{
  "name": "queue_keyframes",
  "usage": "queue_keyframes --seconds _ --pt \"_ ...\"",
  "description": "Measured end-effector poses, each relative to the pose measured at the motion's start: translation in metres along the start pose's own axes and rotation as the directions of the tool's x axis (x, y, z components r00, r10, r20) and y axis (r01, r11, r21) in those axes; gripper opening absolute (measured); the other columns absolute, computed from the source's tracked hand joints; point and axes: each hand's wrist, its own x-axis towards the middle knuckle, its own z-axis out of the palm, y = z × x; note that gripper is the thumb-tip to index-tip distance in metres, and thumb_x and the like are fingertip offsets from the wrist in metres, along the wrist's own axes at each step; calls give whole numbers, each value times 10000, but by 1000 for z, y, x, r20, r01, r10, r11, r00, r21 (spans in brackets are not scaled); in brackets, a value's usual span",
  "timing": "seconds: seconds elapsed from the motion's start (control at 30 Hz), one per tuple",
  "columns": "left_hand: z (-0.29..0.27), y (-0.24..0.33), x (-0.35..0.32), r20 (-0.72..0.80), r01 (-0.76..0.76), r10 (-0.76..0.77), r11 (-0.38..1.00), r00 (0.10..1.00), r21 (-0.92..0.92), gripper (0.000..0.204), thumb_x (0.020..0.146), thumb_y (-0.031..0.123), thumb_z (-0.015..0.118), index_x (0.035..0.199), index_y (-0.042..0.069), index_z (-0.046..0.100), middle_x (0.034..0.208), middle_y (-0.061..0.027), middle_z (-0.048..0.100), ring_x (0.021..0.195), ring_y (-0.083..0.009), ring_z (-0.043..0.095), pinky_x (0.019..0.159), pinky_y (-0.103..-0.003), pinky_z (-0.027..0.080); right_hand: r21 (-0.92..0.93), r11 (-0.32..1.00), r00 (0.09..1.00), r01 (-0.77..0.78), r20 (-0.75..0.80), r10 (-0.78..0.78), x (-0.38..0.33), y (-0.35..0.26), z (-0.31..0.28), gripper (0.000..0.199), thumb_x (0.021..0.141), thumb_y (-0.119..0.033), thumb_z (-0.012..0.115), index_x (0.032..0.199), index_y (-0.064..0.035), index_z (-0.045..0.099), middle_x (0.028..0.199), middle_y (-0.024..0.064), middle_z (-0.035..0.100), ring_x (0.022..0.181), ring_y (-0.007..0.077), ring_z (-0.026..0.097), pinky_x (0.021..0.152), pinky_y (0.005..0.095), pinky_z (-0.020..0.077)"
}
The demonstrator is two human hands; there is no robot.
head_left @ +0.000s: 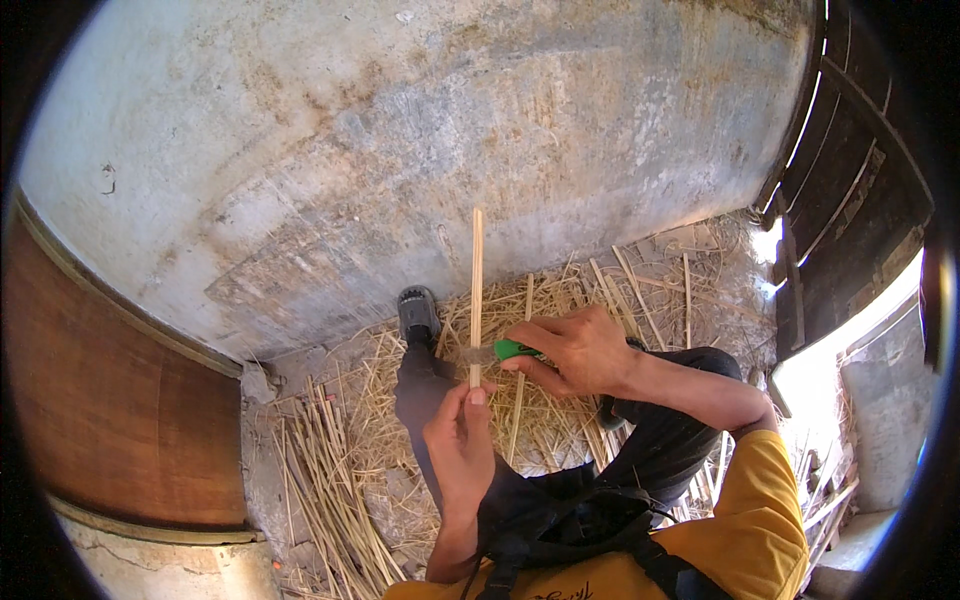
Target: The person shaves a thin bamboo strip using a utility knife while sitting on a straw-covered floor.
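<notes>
Bamboo strip (477, 280), held upright over the straw litter (560, 300) near the wall's foot; I see its long axis run near vertical, tip toward the concrete wall (400, 130). Left hand (460, 440) pinches its lower end shut. Right hand (580, 350) is wrapped around a green-handled knife (510, 350), blade laid crosswise against the strip (low down). Judging by the cuttings, shaving is mid-course; the upper length looks unworked.

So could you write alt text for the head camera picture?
Seen from above, a left hand holds a thin bamboo strip upright while the right hand presses a green-handled knife across it, above a straw-littered floor beside a grey wall.
</notes>
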Motion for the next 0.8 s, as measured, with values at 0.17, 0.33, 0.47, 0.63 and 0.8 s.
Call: queue_keyframes --seconds 0.17,0.33,0.47,0.63,0.8 --pt "0 2 -1 0 20 -20 1000 1000 1 210 1070 118 557 1093 -39 694 758 51 527 665 -18 393 564 -231 297 -25 999 998 23 -55 -24 2 0 2 276 902 -327 762 1079 -126 695 779 58 704 554 269 671 467 376 503" --pt "-2 1 -1 6 16 -16 999 1000 36 206 1069 118 557 1077 -33 698 754 45 528 670 -27 406 568 -236 306 -1 1000 999 6 -31 -6 0 4 2 287 927 -351 732 1096 -123 686 845 66 725 577 284 686 479 388 522" --pt "-2 -5 -2 22 -69 68 995 997 74 250 1086 231 557 1090 26 700 722 102 449 595 20 347 513 -196 232 -15 1000 999 -18 -50 18 1 9 6 319 951 -393 703 1112 -118 685 888 76 739 595 295 702 484 407 536" --pt "-4 -5 -4 17 -9 8 999 1000 35 239 1082 204 558 1074 11 700 722 102 441 613 9 344 528 -211 238 -8 1000 999 -15 -49 15 0 12 10 313 951 -386 704 1112 -117 688 886 89 737 601 301 702 494 411 538" --pt "-5 -5 -7 15 -2 1 996 1000 85 225 1072 168 571 1054 -10 709 726 69 479 631 -18 378 546 -226 286 20 999 996 -48 -78 50 6 22 7 301 961 -389 690 1104 -124 686 844 112 725 611 332 696 510 437 536"
